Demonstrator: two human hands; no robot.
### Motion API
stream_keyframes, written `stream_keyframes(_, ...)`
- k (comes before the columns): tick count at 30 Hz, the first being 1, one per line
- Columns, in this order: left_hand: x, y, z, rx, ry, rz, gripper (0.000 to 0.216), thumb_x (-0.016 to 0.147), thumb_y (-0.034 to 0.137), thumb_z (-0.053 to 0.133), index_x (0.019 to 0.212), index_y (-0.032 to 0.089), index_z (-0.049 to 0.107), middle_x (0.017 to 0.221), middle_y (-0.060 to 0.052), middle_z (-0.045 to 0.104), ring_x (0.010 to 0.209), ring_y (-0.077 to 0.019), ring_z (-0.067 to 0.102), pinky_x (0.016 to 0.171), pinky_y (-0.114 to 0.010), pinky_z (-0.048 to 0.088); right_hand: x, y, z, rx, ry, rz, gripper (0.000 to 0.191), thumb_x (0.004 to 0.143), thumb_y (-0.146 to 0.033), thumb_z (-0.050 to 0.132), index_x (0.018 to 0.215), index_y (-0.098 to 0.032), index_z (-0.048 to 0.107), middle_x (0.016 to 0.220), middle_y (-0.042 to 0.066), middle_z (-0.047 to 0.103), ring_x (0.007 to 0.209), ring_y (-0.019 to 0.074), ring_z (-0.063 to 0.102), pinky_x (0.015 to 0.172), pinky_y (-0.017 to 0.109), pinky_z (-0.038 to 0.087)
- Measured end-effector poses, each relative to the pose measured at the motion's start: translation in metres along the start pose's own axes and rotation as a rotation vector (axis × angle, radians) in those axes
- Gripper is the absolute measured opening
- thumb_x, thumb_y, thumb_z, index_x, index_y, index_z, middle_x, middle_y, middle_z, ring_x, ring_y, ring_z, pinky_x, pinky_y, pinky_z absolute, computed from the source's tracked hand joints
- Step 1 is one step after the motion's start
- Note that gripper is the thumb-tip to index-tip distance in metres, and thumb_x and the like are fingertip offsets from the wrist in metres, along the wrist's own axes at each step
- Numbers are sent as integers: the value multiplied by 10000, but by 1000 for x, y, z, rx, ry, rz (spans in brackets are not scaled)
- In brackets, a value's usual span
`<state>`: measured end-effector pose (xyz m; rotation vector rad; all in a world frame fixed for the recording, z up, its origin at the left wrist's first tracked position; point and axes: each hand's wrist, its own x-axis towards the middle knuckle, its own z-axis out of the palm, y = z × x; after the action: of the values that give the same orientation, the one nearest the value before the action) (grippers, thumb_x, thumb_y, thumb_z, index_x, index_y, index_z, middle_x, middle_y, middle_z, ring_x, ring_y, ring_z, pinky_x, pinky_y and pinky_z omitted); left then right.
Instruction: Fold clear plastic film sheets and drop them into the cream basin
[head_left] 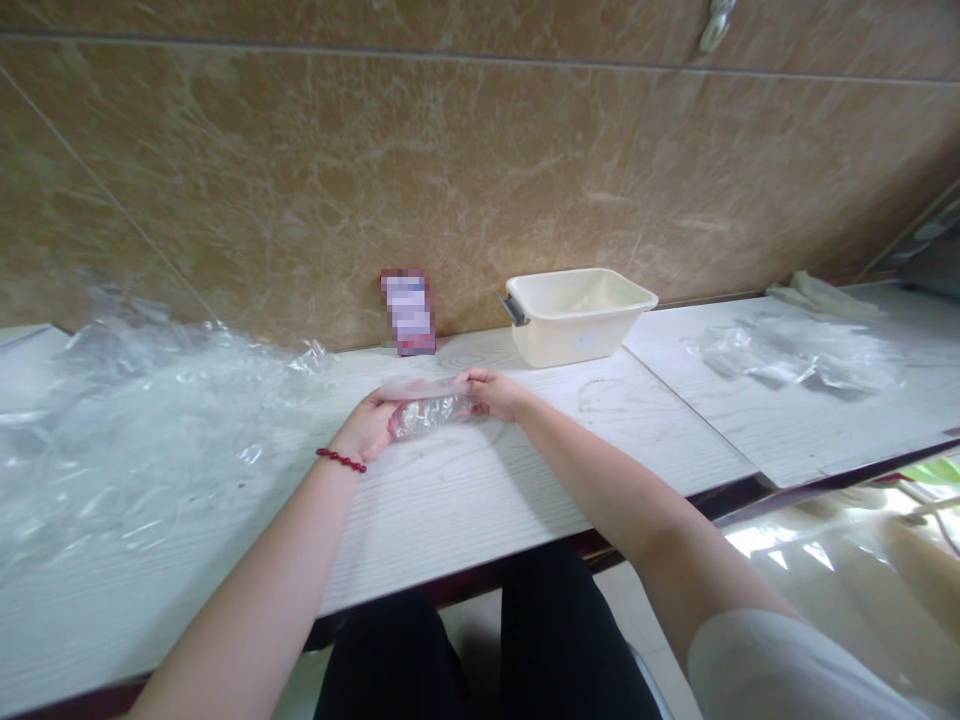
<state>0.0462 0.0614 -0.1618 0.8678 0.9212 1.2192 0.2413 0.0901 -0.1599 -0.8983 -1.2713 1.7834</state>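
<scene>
Both my hands meet over the middle of the white table (450, 500), holding a small clear plastic bag (429, 410) between them. My left hand (369, 428), with a red bead bracelet on the wrist, is closed on the bag's left end. My right hand (491, 393) pinches its right end. The bag lies crumpled just above the tabletop.
A large heap of clear plastic bags (135, 420) covers the table's left side. A cream plastic tub (574, 315) stands against the brown tiled wall, beside a small blurred card (409, 312). More clear plastic (795, 355) lies on the table at the right.
</scene>
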Motion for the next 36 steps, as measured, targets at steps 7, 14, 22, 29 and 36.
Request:
stream_keyframes(7,-8,10,-4,-196,-215,4,174,635,223,569,782,132,591,933,-85,609,848,-216,567,705,-367,464,7,1,-4,-29,113,-108,85,630,-107,438,569,-152,477,628,-29,506,542,61,470,467,162,420)
stream_keyframes(14,-7,10,-1,-121,-68,-94,136,731,302,505,795,194,556,790,-22,619,730,-164,587,640,-338,479,9,0,-8,-68,35,-239,144,569,-44,372,484,-135,444,799,3,575,643,68,507,558,177,385)
stream_keyframes(22,-3,0,2,69,20,-25,189,659,74,548,828,146,587,757,-34,621,629,-105,574,583,-217,468,9,-1,-7,-11,71,-323,53,643,-126,461,652,-170,490,895,-7,548,694,69,498,611,199,389)
stream_keyframes(29,-2,5,1,-11,92,94,239,678,37,496,855,159,600,886,-36,614,615,-80,561,553,-200,469,10,-3,-4,136,173,-236,249,641,-259,601,785,-198,408,734,-50,472,621,44,484,596,193,417)
stream_keyframes(36,-2,9,-2,-80,84,123,281,700,28,463,900,187,580,954,-35,603,769,-119,575,637,-257,489,5,-1,-3,89,-39,0,239,720,-314,552,846,-189,392,741,-4,552,647,90,580,662,273,467)
